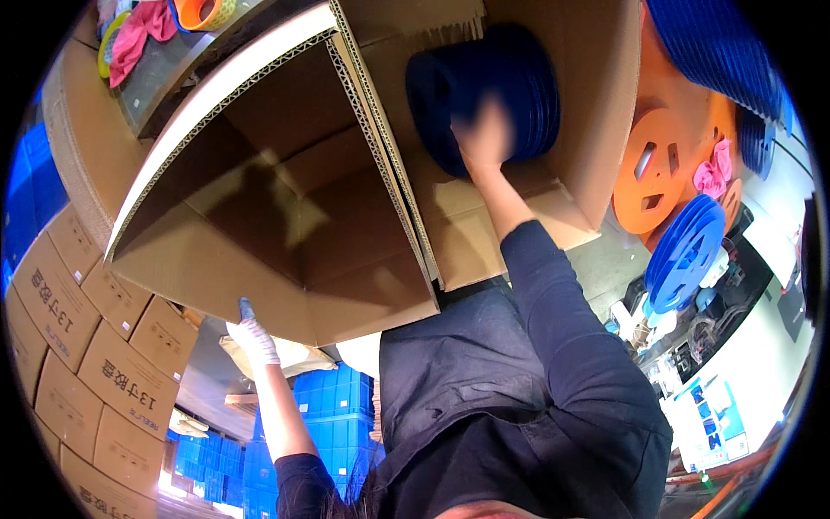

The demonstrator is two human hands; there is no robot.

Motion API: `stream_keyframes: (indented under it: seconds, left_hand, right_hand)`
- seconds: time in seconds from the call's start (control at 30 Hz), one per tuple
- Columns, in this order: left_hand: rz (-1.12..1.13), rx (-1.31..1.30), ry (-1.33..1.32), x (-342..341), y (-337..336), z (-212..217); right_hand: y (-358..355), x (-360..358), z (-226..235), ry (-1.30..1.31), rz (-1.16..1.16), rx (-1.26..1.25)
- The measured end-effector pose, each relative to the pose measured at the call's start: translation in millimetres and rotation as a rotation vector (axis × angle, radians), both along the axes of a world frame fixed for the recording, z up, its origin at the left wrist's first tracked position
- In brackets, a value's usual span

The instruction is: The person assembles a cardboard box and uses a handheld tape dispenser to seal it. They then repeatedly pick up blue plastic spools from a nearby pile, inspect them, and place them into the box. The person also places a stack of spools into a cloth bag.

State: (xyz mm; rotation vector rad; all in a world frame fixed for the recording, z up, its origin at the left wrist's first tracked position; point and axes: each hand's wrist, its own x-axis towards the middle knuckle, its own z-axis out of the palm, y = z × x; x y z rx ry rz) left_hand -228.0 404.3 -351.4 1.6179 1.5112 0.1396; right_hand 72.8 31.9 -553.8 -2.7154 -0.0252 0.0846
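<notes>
Right hand (484,141) is covering blue reels (462,73)—likely stiff, best rim-held—fingers too blurred to judge; left hand (255,342) is pinching a carton (216,278).

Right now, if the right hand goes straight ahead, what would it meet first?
The right hand would probably meet the blue reels in the cardboard box first; blur hides whether it already touches them.

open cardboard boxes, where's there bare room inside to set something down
Left brown cardboard box: bare inside, between its walls. Right brown cardboard box: crowded at the far end by round blue plastic reels and the right hand.
</notes>
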Motion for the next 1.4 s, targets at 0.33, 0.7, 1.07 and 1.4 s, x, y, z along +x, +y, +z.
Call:
stream_keyframes:
  seconds: [0.33, 0.7, 1.07, 1.4]
  left_hand:
    - [-0.019, 0.04, 0.0, -10.2, -3.8, -1.3]
    - [0.088, 0.061, -0.052, -5.1, -10.9, -3.7]
    - [0.066, 0.066, -0.102, -4.2, -8.9, -6.6]
    - [-0.15, 0.163, 0.01, -3.2, 1.4, 3.7]
  right_hand:
    - [23.5, 57.3, -77.9, 0.5, 0.127, -0.155]
    - [61.3, 145.8, -45.2, 0.586, 0.106, -0.294]
    - [13.6, 89.4, -33.2, 0.501, 0.142, -0.276]
    - [-81.1, 8.9, 118.4, 0.339, -0.254, 0.271]
